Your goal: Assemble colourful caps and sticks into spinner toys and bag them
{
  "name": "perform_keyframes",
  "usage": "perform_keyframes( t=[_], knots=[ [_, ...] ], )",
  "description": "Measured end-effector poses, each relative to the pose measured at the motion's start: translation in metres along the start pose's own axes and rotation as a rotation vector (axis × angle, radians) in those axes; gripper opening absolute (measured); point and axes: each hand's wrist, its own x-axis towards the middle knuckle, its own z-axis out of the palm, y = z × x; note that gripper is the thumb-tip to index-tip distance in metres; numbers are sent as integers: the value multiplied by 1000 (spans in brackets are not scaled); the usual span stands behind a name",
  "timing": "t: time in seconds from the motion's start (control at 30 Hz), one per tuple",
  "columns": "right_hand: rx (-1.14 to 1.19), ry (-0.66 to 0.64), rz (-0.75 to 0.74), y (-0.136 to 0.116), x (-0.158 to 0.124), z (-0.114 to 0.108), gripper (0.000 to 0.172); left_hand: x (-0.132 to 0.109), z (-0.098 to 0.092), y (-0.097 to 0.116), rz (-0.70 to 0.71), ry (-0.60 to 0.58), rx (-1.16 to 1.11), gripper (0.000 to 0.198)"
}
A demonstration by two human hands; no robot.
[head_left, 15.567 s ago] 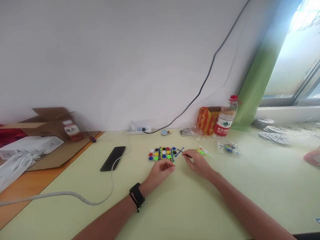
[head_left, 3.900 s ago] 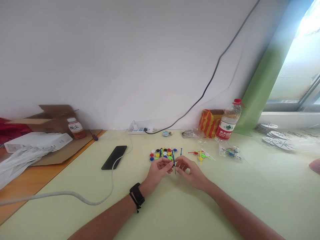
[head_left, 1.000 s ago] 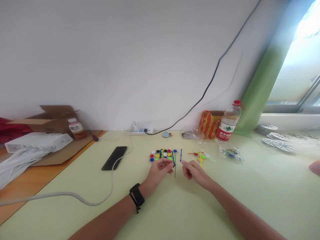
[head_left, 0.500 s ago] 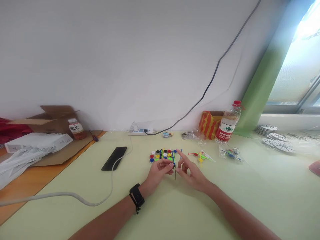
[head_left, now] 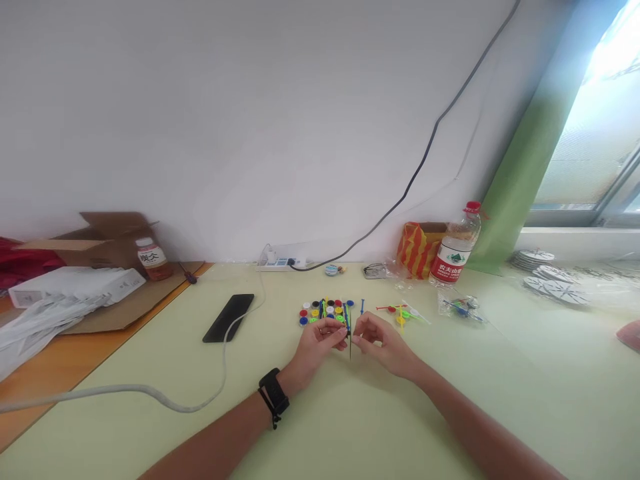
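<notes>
Between the thumb and fingers of my left hand [head_left: 315, 347], which wears a black watch, is a thin black plastic stick [head_left: 351, 348] that points down toward me. My right hand [head_left: 383, 343] is close beside it on the right, its index finger and thumb bent into a pinch next to the stick. What lies between those right fingertips is too small to make out. Just beyond my hands are rows of small coloured discs [head_left: 303, 313], with blue and green sticks among them. A short blue stick [head_left: 363, 306] stands behind my right hand.
Coloured sticks and discs [head_left: 401, 317] lie to the right, near a clear bag of parts [head_left: 463, 307]. A black phone [head_left: 229, 319] and a white cable [head_left: 150, 393] are on the left. At the back stand a power strip [head_left: 275, 265] and a water bottle [head_left: 453, 253].
My right index finger, stretched up and forward before, has curled down toward the thumb beside the black stick. My left hand keeps its hold, almost in the same place.
</notes>
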Motion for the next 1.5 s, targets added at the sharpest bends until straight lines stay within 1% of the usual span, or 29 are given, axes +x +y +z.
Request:
perform_keyframes(
  t=[0.1,0.23,0.37,0.4,0.47,0.5,0.53,0.57,0.6,0.63,0.7,0.77,0.8,0.9,1.0,1.07,1.2,1.23,1.27,1.3,1.37,1.4,1.43,1.5],
  knots=[
    [17,-23,3,-1,-1,3,27,0,0,0,1,-3,-4,34],
    [-39,-3,4,0,-2,2,30,-1,1,1,-4,-3,-9,34],
    [-78,41,-27,3,-4,3,50,-1,1,1,-7,9,-9,34],
    [-85,58,-35,4,-4,3,48,-1,1,1,-6,11,-6,34],
    [-116,65,-36,6,-3,2,30,0,1,1,-2,14,1,34],
    [-139,63,-24,7,-2,1,34,0,1,0,0,16,3,34],
    [-165,65,-7,8,-1,-1,49,0,1,0,1,20,4,34],
    [-191,74,9,9,0,-3,59,0,1,0,-1,22,6,34],
    [-210,90,19,10,1,-5,63,1,1,-1,-2,24,8,34],
    [-214,109,21,10,2,-6,62,1,0,-1,-4,24,9,34],
    [-167,121,7,10,4,-7,47,1,0,-2,-5,20,12,34],
    [-83,98,-1,9,3,-5,30,1,0,-1,-3,13,12,33],
    [-46,81,-2,8,3,-3,28,0,0,-1,-3,11,8,33],
    [10,9,2,5,-1,2,36,-1,1,2,-4,7,-2,33],
    [19,-43,6,1,-3,5,38,-2,1,3,2,8,-4,32],
    [-13,-35,2,0,-4,5,38,-2,1,3,4,7,-6,32],
    [-88,23,-15,1,-4,4,46,-1,1,1,2,5,-12,33],
    [-106,35,-17,3,-4,4,42,-1,1,1,1,8,-12,33],
    [-126,41,-16,4,-4,3,34,-1,1,1,0,12,-12,34],
    [-148,45,-8,5,-3,2,33,-1,1,1,-2,17,-11,34],
    [-188,54,27,8,-1,0,55,-1,2,1,-3,25,-6,34],
    [-202,54,43,9,0,-1,61,-1,2,1,-4,26,-4,34],
    [-206,54,53,10,1,-2,62,-1,2,1,-4,28,-1,34],
    [-176,47,51,9,3,-4,56,-1,2,1,-4,27,1,34]
  ],
)
